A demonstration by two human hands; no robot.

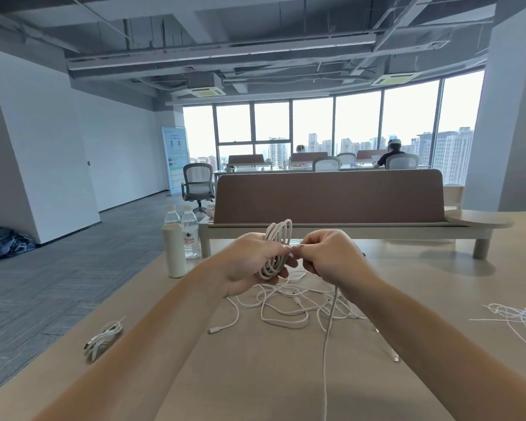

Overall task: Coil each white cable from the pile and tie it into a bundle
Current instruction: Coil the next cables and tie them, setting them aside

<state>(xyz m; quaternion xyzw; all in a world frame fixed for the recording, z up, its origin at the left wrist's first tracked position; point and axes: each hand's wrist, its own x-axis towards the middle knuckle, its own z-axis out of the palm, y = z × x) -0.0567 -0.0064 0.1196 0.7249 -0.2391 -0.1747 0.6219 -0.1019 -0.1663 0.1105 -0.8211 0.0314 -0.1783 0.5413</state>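
Head view: left hand [249,262] grips coiled cable [275,250].

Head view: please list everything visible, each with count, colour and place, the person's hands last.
coiled cable: one, white, held above the table
cable pile: one tangle, white, on the table below the coil
tied bundle: one, white, table's left edge
thin ties: one heap, white, table's right edge
water bottles: two, clear, table's far left
flask: one, cream, beside the bottles
table: one, tan, foreground
divider: one, brown, table's far side
office chairs: several, grey, background
hands: two; left hand grips the coil, right hand pinches the cable beside it
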